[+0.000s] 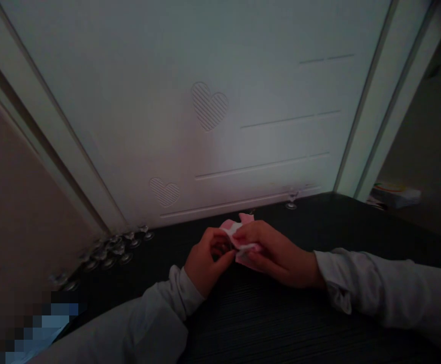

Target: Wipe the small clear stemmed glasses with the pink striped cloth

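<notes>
A pink and white cloth (249, 258) is bunched up over the dark tabletop, in the middle of the view. My right hand (281, 253) is closed around it, thumb and fingers pressing folds together. Just left of it, my left hand (209, 263) is curled, with its thumb and fingertips meeting at the cloth's edge. Whatever lies between those fingertips is hidden by the fingers and the cloth. Behind the cloth a small shiny bit shows, too small to name.
Several small clear stemmed glasses (108, 255) are clustered at the table's left edge. One more stemmed glass (291, 199) stands far back. A white panel (129, 101) with carved hearts rises behind the dark table (243, 323). A white box (397, 196) sits beyond the right edge.
</notes>
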Available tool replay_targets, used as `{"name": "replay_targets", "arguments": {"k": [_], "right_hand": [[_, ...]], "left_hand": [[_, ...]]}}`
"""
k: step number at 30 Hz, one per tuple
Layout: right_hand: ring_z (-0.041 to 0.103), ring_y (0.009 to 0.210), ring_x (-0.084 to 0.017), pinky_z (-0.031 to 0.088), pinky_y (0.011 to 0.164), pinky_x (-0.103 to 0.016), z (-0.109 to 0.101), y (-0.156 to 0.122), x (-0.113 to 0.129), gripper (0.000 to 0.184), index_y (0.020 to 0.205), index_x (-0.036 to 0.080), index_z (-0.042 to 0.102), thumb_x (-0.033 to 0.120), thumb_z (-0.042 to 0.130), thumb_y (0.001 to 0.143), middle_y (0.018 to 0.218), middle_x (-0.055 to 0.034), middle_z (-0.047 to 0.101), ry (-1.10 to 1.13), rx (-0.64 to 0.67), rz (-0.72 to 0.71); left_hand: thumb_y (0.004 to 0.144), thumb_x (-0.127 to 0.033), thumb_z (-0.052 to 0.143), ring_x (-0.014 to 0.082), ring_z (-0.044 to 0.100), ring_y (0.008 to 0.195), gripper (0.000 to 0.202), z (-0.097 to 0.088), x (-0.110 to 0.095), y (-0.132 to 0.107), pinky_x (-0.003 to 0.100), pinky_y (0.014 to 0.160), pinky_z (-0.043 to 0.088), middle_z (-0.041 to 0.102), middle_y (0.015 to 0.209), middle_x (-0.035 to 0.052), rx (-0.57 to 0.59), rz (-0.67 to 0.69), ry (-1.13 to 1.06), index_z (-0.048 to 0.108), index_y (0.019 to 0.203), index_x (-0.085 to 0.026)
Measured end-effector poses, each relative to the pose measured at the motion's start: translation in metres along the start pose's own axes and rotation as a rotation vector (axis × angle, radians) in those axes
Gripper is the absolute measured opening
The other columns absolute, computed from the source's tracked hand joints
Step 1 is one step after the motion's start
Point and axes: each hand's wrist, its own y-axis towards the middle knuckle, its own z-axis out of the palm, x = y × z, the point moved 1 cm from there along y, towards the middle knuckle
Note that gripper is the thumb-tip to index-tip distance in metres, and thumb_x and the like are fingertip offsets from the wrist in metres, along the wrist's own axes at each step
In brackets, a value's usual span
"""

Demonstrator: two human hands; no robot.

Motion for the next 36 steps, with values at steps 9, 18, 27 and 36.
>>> {"name": "replay_targets", "arguments": {"k": [9, 18, 27, 36], "right_hand": [[0.052, 0.089, -0.016, 0.042, 0.079, -0.033, 0.002, 0.001, -0.005, 0.019, 0.095, 0.018, 0.051, 0.017, 0.034, 0.086, 0.094, -0.0063, 0.058, 0.075, -0.022, 0.124], [0.049, 0.095, -0.02, 0.04, 0.082, -0.036, 0.005, 0.003, -0.005, 0.028, 0.105, 0.016, 0.049, 0.023, 0.051, 0.078, 0.101, -0.0089, 0.057, -0.099, 0.017, 0.09], [0.053, 0.088, -0.021, 0.039, 0.077, -0.036, 0.006, 0.004, -0.002, 0.031, 0.107, 0.015, 0.051, 0.026, 0.051, 0.078, 0.094, -0.0083, 0.061, -0.237, 0.108, 0.059], [0.054, 0.081, -0.019, 0.039, 0.072, -0.033, 0.006, 0.007, 0.001, 0.025, 0.103, 0.011, 0.052, 0.023, 0.044, 0.082, 0.084, -0.0079, 0.061, -0.304, 0.155, -0.008]], "left_hand": [[0.071, -0.021, 0.059, 0.0169, 0.057, 0.081, 0.026, 0.002, 0.004, -0.001, 0.034, 0.073, 0.046, 0.058, 0.088, 0.0046, 0.024, -0.023, -0.159, 0.044, 0.092, -0.017], [0.072, -0.02, 0.059, 0.0158, 0.056, 0.083, 0.03, 0.003, -0.002, -0.003, 0.031, 0.073, 0.045, 0.056, 0.089, 0.0045, 0.123, 0.001, -0.253, 0.041, 0.096, -0.017], [0.069, -0.023, 0.062, 0.0134, 0.056, 0.072, 0.031, 0.002, -0.004, -0.003, 0.029, 0.068, 0.045, 0.057, 0.079, 0.0004, 0.131, -0.059, -0.227, 0.038, 0.087, -0.019], [0.074, -0.029, 0.055, 0.0151, 0.057, 0.069, 0.026, 0.0, -0.006, -0.003, 0.03, 0.066, 0.044, 0.06, 0.075, 0.0011, 0.106, -0.007, 0.011, 0.037, 0.09, -0.019]]}}
